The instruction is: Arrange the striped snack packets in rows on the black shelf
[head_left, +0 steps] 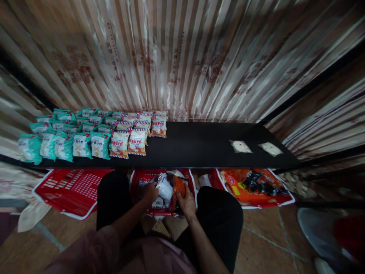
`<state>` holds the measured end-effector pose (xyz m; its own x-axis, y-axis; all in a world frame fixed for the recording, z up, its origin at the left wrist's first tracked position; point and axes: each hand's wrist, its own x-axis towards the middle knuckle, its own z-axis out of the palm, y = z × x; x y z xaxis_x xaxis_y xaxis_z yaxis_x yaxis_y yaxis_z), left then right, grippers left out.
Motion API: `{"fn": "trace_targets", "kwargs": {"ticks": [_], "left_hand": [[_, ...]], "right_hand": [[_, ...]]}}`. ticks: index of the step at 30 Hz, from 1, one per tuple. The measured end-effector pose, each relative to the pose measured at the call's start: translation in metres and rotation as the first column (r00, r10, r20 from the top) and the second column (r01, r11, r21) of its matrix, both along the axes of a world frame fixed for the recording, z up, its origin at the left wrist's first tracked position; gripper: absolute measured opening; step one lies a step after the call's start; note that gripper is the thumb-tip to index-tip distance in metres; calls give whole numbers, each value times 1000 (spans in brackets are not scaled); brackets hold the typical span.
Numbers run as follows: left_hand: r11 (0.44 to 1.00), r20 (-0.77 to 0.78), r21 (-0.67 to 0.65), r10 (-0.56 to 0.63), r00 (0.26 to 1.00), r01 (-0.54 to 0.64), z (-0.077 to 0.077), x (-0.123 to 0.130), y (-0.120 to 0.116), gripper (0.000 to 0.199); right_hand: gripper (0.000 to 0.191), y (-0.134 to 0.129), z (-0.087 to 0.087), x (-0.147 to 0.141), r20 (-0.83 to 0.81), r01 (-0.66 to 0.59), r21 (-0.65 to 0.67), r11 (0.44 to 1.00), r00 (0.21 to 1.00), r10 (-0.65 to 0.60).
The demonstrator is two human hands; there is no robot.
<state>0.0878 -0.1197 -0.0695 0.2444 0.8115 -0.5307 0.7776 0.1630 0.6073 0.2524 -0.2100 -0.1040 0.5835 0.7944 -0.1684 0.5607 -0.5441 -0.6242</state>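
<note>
The right hand (pixel 187 202) has its fingers partly curled around an orange packet (pixel 179 186); the left hand's (pixel 151 192) fingers pinch a white bag's (pixel 165 188) edge, both in or just above the middle red basket (pixel 142 176). Beyond, teal snack bags (pixel 82 145) crowd the black worktop (pixel 194 146).

A white snack packet (pixel 165 189), plump, with a striped seal and small blurred print, is held tilted at its left side by the left grip (pixel 150 192) within the red basket (pixel 142 175). Just beside it, a glossy orange packet (pixel 179 185) is held lengthwise by the right grip (pixel 186 203).
</note>
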Motion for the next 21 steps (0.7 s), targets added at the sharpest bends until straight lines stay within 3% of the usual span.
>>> {"fn": "trace_targets", "kwargs": {"ticks": [6, 9, 12, 18, 21], "left_hand": [[994, -11, 106, -4, 1000, 5, 22, -12, 2, 31], [989, 6, 145, 11, 1000, -12, 33, -17, 3, 34], [989, 160, 84, 111, 981, -125, 37, -19, 3, 29], [960, 380, -147, 277, 882, -238, 39, -18, 0, 15], [934, 446, -232, 350, 824, -272, 42, -19, -3, 13]], "right_hand": [[72, 0, -13, -8, 94, 4, 49, 999, 996, -9], [69, 2, -6, -9, 166, -31, 175, 984, 986, 1], [60, 5, 9, -11, 184, -79, 272, 959, 983, 29], [54, 10, 36, -20, -133, -12, 329, 944, 989, 59], [61, 11, 48, -27, -413, 111, 268, 957, 911, 11]]}}
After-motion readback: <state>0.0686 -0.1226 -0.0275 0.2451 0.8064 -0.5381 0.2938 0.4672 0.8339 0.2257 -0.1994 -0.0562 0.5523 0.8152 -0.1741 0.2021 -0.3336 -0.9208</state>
